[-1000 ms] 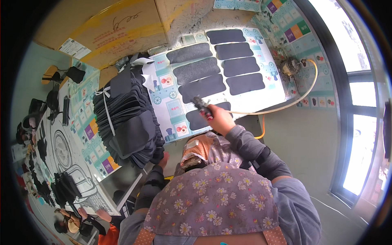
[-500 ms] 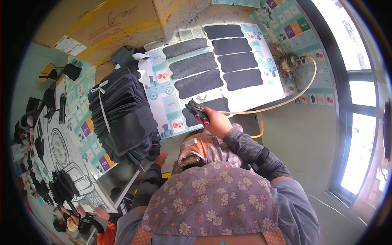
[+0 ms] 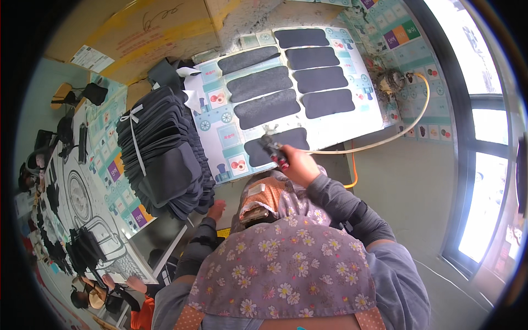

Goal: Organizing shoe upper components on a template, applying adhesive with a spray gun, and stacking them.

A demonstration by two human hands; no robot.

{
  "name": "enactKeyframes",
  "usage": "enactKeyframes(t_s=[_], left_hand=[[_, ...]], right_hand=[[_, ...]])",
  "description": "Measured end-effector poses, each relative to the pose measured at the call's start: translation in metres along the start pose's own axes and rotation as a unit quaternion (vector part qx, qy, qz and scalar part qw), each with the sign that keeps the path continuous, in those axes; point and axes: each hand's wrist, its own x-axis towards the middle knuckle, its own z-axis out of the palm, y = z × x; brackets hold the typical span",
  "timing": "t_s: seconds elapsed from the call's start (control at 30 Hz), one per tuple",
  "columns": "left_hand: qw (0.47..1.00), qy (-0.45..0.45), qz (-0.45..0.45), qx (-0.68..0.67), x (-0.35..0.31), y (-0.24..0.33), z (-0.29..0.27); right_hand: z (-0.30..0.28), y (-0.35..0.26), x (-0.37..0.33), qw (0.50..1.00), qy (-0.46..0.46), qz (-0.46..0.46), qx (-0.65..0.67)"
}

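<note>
My right hand (image 3: 301, 165) is closed round a spray gun (image 3: 275, 151) with red parts at its grip, held low over the nearest dark oblong pad (image 3: 254, 152). A pale hose (image 3: 379, 144) runs off behind the hand toward the wall at right. More dark pads lie in two columns on the white board; those in the left column, such as this speckled pad (image 3: 266, 109), look greyer than the smooth pad (image 3: 329, 104) at right. My left hand (image 3: 216, 210) hangs below the board's front edge, beside a tied stack of dark pads (image 3: 165, 148), its fingers loosely apart and nothing seen in them.
A large cardboard box (image 3: 148, 41) stands behind the stack. A round grimy fitting (image 3: 391, 81) joins the hose at the wall, near a window (image 3: 487, 181). At lower left, another person's hands (image 3: 135, 283) and orange sleeve show by a patterned table (image 3: 113, 242).
The spray gun and my right hand have shifted slightly right, and the gun is now blurred. My left hand stays nearly where it was.
</note>
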Motion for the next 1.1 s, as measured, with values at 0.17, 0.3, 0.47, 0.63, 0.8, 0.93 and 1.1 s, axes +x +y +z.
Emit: enactKeyframes(t_s=[0.17,0.3,0.47,0.63,0.8,0.93,1.1], left_hand=[[0.999,-0.034,-0.021,-0.020,0.017,-0.021,-0.022],[0.992,0.041,-0.091,-0.082,0.011,0.056,0.011],[0.991,-0.006,-0.113,-0.074,0.007,0.013,-0.003],[0.998,-0.004,-0.056,-0.029,0.017,0.015,-0.008],[0.994,0.033,-0.100,-0.020,0.006,0.061,0.008],[0.993,0.008,-0.114,0.014,-0.008,0.062,0.013],[0.981,-0.026,-0.095,0.165,-0.016,0.075,0.013]], right_hand=[[-0.004,0.012,-0.009,0.997,0.072,-0.014,0.014],[-0.029,0.054,-0.011,0.975,0.156,0.155,-0.004],[-0.014,0.023,-0.011,0.994,0.107,0.038,0.000],[-0.002,0.010,-0.022,0.999,0.039,0.001,0.013],[-0.023,0.052,-0.024,0.980,0.153,0.130,0.007],[-0.018,0.044,-0.025,0.992,0.098,0.075,-0.007],[0.014,0.018,-0.036,0.999,-0.020,-0.029,0.022]])
